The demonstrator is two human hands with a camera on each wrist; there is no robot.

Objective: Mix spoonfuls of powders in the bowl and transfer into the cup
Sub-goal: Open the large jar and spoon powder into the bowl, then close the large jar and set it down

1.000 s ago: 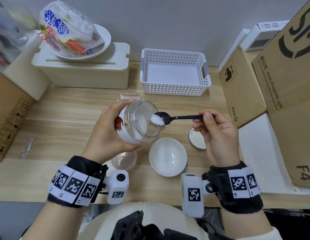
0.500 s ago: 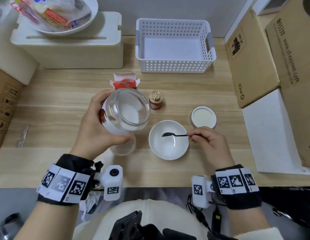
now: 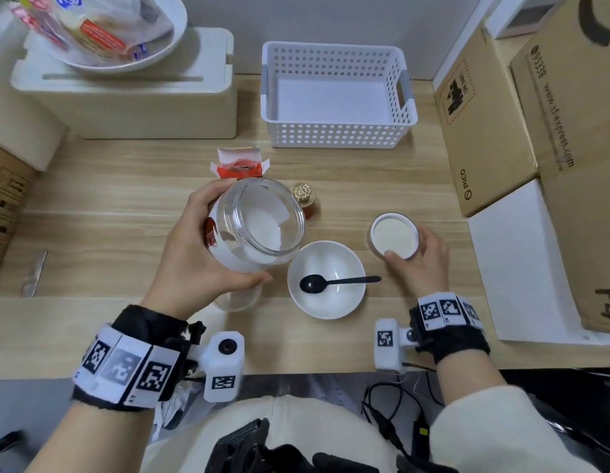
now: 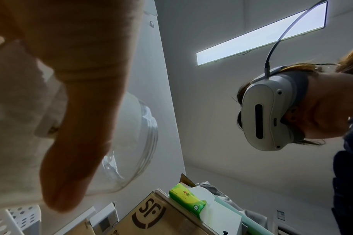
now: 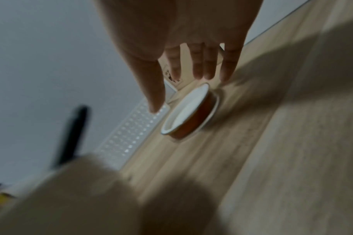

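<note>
Now from the head view, the left hand grips the open jar of white powder, tilted above the tabletop, left of the white bowl. A black spoon lies in that bowl. Right hand reaches the lid.

Left wrist: thumb curled against the glass.

Right wrist, blurred: fingers spread over the lid, contact unclear.
</note>
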